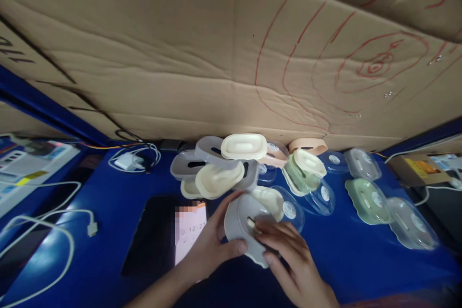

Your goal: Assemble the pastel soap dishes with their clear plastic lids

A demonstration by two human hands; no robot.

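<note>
Cardboard (155, 48), creased and marked with curving red lines, standing across the back. Below it, a blue tabletop (346, 260). Lying there, left of the hands, a dark flat device (149, 236), with a lit pink panel (189, 240) showing digits, near the left wrist. At the far left, a white power strip (21, 178), cut off by the edge of view.

Left hand (212, 245) wrapped around one side of a gray dish (241, 228), thumb over the near face: clamped on it. Right hand (294, 255) opposite, fingers bent onto the face beside the slot, thumb by the lower edge; touching, but cannot tell whether gripping. Dish tilted between both hands, in front of the heap.

In that heap, gray dishes, an oval cream tray (218, 180) and another cream tray (243, 146) uppermost. Toward the right, a clear-lidded dish (413, 224) touching a green dish (368, 202). Near the cardboard, a peach ring (308, 146). Behind the device, a white charger (128, 161) amid looped cable. Smallest, a white connector (93, 228).
</note>
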